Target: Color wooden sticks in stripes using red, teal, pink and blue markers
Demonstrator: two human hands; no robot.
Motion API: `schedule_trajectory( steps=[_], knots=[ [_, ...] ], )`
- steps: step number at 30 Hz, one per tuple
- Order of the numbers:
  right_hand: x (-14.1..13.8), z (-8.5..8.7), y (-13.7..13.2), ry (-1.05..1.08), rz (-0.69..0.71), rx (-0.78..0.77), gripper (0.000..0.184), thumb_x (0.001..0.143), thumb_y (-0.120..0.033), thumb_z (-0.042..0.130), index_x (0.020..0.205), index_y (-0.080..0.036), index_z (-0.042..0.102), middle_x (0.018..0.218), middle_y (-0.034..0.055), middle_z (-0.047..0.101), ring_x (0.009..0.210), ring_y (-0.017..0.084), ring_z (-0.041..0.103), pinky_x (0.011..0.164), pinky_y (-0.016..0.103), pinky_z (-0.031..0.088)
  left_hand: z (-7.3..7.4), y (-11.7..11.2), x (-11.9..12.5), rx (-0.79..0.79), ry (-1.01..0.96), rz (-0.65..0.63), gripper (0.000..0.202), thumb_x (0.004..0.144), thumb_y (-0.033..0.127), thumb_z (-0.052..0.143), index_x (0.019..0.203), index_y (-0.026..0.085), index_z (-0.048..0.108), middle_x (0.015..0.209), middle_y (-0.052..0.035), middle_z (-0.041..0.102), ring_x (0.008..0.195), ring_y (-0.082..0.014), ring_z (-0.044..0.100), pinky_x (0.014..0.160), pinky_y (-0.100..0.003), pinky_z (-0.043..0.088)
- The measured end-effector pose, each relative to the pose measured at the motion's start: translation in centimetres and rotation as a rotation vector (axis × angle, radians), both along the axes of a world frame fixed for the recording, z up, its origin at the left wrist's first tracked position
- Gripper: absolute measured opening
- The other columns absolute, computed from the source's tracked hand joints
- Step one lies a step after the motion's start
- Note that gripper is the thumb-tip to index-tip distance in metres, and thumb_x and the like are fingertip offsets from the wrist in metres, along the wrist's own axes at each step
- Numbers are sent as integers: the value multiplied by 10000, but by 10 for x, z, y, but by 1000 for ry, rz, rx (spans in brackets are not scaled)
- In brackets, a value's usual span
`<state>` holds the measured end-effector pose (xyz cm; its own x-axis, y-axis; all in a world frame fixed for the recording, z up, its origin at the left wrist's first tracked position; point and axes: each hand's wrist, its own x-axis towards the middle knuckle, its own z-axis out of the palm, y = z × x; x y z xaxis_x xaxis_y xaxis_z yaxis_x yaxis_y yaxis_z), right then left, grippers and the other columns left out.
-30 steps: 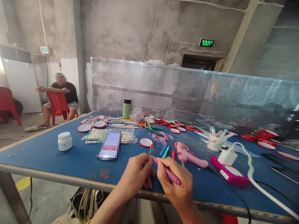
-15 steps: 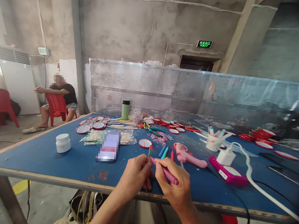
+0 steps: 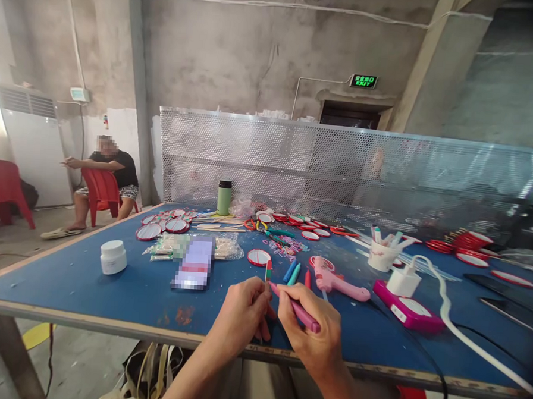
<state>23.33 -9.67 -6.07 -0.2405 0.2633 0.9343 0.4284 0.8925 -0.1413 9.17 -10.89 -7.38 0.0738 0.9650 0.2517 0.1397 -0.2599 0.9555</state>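
My left hand (image 3: 241, 310) pinches a thin flat stick (image 3: 269, 269), held upright near the table's front edge. Its upper part is coloured red and green; the lower end is hidden by my fingers. In my right hand (image 3: 317, 326) is a pink marker (image 3: 304, 314), gripped like a pen with its tip at or very near the stick. Whether the tip touches, I cannot tell. Just beyond my hands lie a blue marker (image 3: 290, 271), a teal marker (image 3: 294, 275) and a red marker (image 3: 307, 279). A round, red-rimmed disc (image 3: 258, 257) lies behind the stick.
To the right are a pink glue gun (image 3: 340, 284), a cup of pens (image 3: 382, 256) and a magenta box (image 3: 415, 314) with a charger and cables. Leftward lie a phone (image 3: 194, 264) and a white jar (image 3: 112, 258). Pliers (image 3: 276, 233) and several discs lie farther back.
The camera view has shifted very slightly. Both hands keep nearly the same pose; my right hand with the pink marker sits a touch farther right.
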Motion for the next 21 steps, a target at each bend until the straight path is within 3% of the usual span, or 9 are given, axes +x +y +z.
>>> schedule_trajectory(
  steps=[21],
  knots=[
    [0,0,-1,-3,1,1,137,915,-103,546,892,-191,648,726,8,705,624,114,670,620,210,512,1,-1,-1,11,1,3,256,914,340,458,708,192,499,464,42,567,357,-95,534,374,-163,395]
  ],
)
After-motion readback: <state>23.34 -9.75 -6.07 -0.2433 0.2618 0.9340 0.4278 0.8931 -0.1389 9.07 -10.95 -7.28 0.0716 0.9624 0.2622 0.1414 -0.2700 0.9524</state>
